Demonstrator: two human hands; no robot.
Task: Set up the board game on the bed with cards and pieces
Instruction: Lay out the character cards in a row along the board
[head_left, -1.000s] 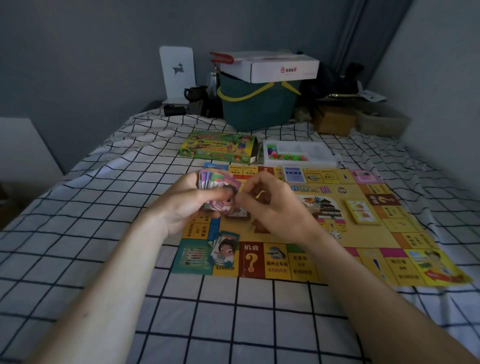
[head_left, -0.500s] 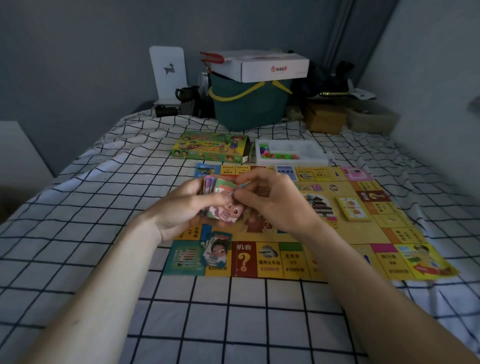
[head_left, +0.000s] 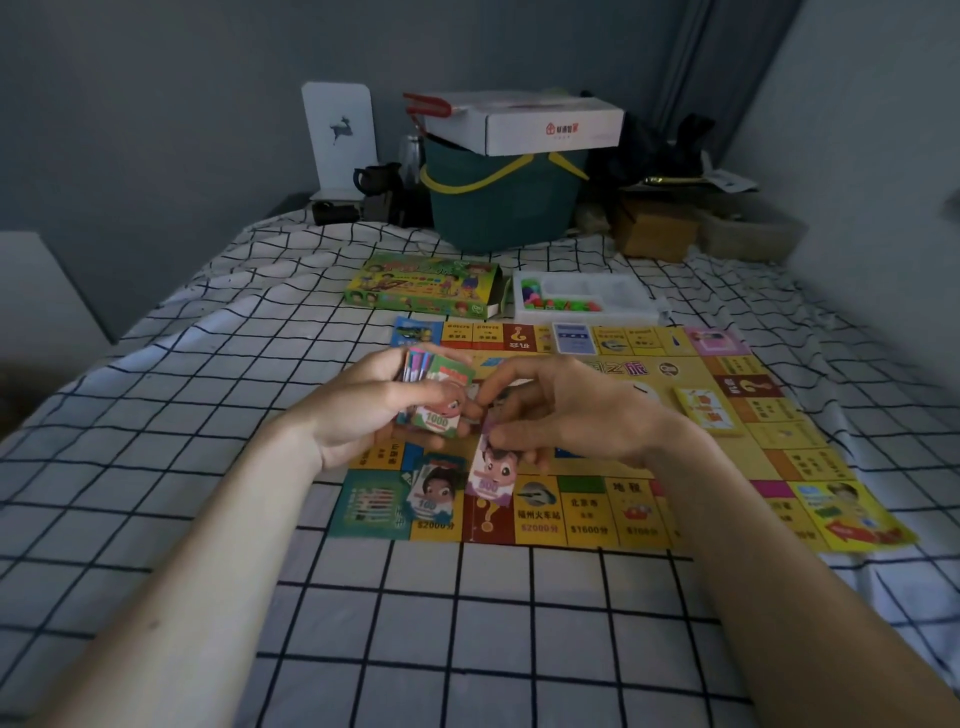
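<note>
A yellow game board (head_left: 675, 457) lies flat on the checked bed. My left hand (head_left: 358, 410) grips a stack of play-money notes (head_left: 434, 400), a green 1000 note on top. My right hand (head_left: 566, 410) pinches a purple 500 note (head_left: 491, 473) and holds it low over the board's near edge. A small pile of blue 100 notes (head_left: 434, 491) lies on the board's near left corner. A yellow card deck (head_left: 709, 410) rests on the board's right part, a blue card deck (head_left: 571, 338) near its far edge.
The green game box (head_left: 421, 286) and a white tray of coloured pieces (head_left: 587, 299) sit beyond the board. A teal basket (head_left: 498, 202) with a white carton on top, a dark mug and cardboard boxes stand at the bed's head.
My right hand has drawn the purple 500 note off the stack and lowered it toward the board's near edge. The green 1000 note is now the top of the stack.
</note>
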